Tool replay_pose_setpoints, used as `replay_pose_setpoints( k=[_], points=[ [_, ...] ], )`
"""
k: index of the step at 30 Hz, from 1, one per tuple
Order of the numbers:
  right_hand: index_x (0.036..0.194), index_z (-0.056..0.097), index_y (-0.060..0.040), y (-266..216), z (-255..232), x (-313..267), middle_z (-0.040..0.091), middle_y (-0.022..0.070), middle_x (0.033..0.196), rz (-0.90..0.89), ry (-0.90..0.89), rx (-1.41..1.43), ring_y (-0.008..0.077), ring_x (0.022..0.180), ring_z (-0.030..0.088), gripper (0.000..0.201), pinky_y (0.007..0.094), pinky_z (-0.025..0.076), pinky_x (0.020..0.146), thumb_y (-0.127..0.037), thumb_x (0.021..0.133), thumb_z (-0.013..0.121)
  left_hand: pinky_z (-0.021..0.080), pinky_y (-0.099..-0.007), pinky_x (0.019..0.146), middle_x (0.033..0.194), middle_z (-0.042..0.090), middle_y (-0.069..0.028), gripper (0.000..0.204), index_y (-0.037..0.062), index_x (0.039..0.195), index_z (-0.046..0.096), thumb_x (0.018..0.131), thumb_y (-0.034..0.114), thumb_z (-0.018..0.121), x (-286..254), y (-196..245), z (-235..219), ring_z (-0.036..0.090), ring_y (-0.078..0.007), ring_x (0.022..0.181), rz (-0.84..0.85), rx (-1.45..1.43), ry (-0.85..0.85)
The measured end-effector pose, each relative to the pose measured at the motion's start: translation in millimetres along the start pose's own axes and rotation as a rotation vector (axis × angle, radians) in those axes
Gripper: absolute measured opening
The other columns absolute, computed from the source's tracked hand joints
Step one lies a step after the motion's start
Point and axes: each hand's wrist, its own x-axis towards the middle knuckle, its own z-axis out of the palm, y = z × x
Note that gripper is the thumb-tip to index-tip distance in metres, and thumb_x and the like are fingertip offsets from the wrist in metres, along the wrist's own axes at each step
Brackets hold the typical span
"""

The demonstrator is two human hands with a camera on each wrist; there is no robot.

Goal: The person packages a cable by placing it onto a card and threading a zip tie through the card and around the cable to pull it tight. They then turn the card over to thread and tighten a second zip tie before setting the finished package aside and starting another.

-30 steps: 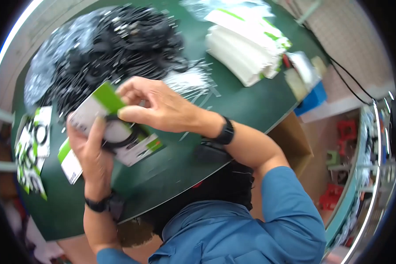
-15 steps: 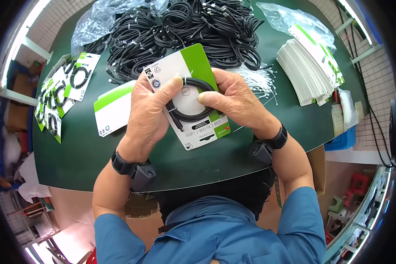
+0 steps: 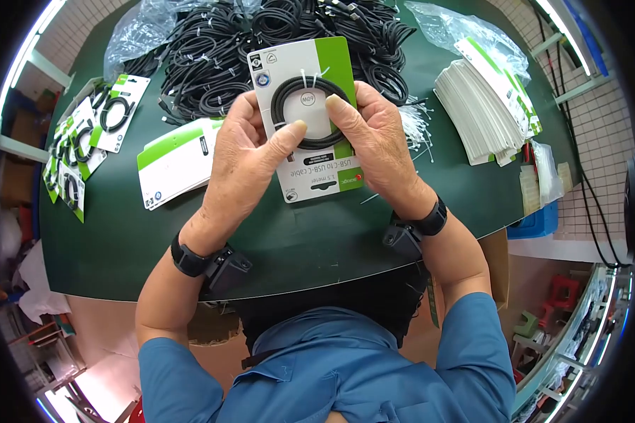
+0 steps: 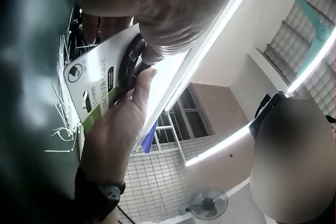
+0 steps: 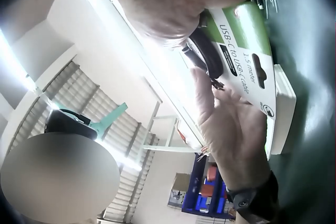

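Observation:
Both hands hold up a white-and-green card printed "USB-C to USB-C cable". A coiled black cable lies against its face, with a white tie around the coil near the top. My left hand grips the card's left edge, thumb over the lower left of the coil. On the other edge, my right hand has its thumb on the coil's right side and its fingers behind the card. In the right wrist view, a cable end shows near the left thumb.
Behind the card lies a large heap of black cables. Blank-looking cards are stacked at left, beside several cards with cables. White ties, a tall stack of cards and a blue bin are at right.
The card has come from the left to the middle, then farther from the body, and turned more upright. The right hand has moved from the card's green end to its right edge.

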Motion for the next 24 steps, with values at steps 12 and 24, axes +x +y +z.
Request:
replay_pose_setpoints(
  k=[12,24],
  points=[
    [0.121,0.067,0.0016,3.7,5.9,0.5,0.074,0.0049,0.104,-0.040,-0.012,0.083,0.0058,0.090,0.065,0.040,0.0234,0.057,0.077,-0.036,0.113,0.058,0.048,-0.0453,0.101,0.106,0.067,-0.0047,0.044,0.0063,0.110,0.075,0.069,0.012,0.091,0.7,-3.3,0.9,0.063,-0.0285,0.111,0.984,1.146,-0.076],
    [0.127,0.064,0.0048,-4.4,-7.0,0.0,0.074,0.0131,0.114,0.023,-0.153,0.083,0.0147,0.100,0.073,0.056,0.0297,0.062,0.086,-0.045,0.117,0.040,0.047,-0.0501,0.106,0.094,0.065,-0.0015,0.034,0.0094,0.101,0.075,0.070,0.009,0.088,0.8,-0.1,5.2,0.062,-0.0245,0.099,0.998,1.140,-0.080]
  ],
)
